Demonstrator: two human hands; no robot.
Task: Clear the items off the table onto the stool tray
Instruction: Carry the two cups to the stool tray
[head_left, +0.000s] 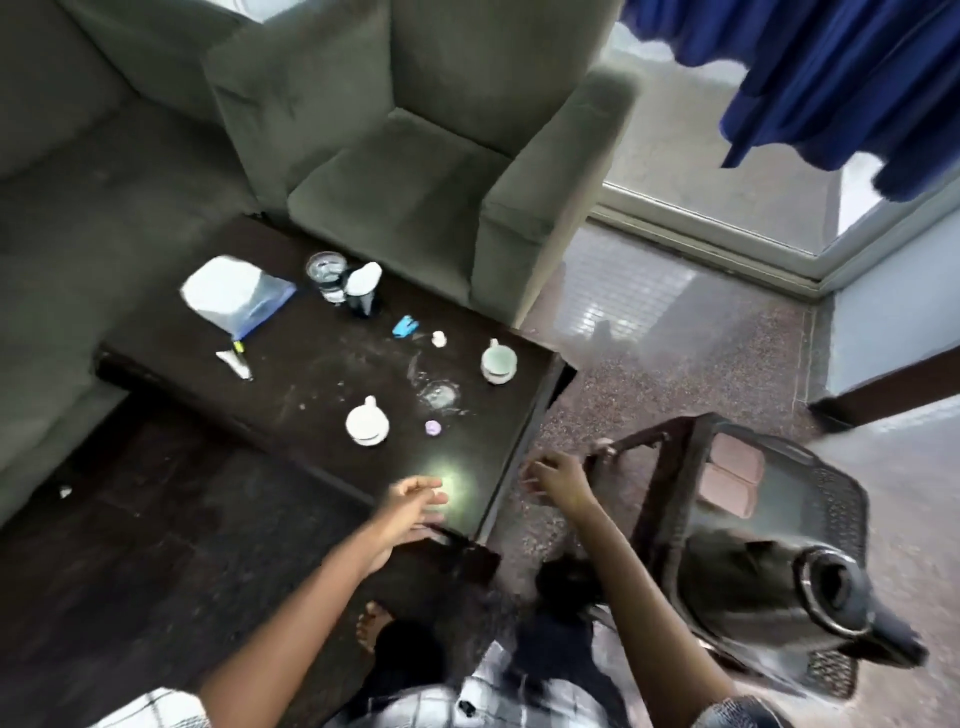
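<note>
The dark, dusty surface (311, 374) carries two cups, a white cup (368, 425) and a pale green cup (498, 359), plus one water glass (326, 273), one white pouch (234, 291) and one tube (235, 362). The stool tray (800, 483) beside it holds one black kettle (810, 597). The left hand (410, 504) and right hand (558, 480) hover empty, fingers loose.

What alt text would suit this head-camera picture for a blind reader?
Someone's left hand and right hand hover, empty, by the near corner of a table holding cups, a glass and a white bag; a stool stands right.
</note>
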